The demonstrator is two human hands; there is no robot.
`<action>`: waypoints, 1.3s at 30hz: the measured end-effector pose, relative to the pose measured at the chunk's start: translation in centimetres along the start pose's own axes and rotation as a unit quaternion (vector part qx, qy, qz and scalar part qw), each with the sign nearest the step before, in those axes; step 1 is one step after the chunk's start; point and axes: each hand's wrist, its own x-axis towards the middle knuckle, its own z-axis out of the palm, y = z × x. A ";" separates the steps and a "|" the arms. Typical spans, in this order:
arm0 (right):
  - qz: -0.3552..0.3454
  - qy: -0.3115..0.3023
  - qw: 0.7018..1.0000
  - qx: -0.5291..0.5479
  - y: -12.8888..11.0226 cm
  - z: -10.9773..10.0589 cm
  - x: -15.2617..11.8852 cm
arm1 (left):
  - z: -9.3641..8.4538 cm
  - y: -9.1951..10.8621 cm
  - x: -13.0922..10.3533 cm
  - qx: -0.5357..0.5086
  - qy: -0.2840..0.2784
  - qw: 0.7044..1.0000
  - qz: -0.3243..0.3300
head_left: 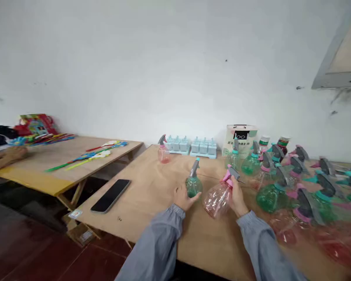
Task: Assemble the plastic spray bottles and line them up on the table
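A small green spray bottle (194, 186) with a grey and teal trigger head stands on the wooden table. My left hand (183, 197) is closed around its lower left side, the thumb across the front. To its right, my right hand (236, 196) grips a clear pink spray bottle (216, 200) by its neck and side. That bottle leans, its pink and grey head tilted to the right. Parts of the right fingers are hidden behind it. Another pink spray bottle (163, 154) stands alone near the wall.
Several green and pink spray bottles (271, 197) crowd the table's right side. Light blue popsicle moulds (203, 149) and a paper bag (227, 145) stand along the wall. A phone (111, 196) lies at left. Another person's hand (17, 153) rests by the second table (76, 156).
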 end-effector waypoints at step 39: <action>-0.038 -0.059 0.996 -0.052 0.1 0.0 -0.9 | 0.0 -0.3 0.1 0.007 0.015 1.000 0.000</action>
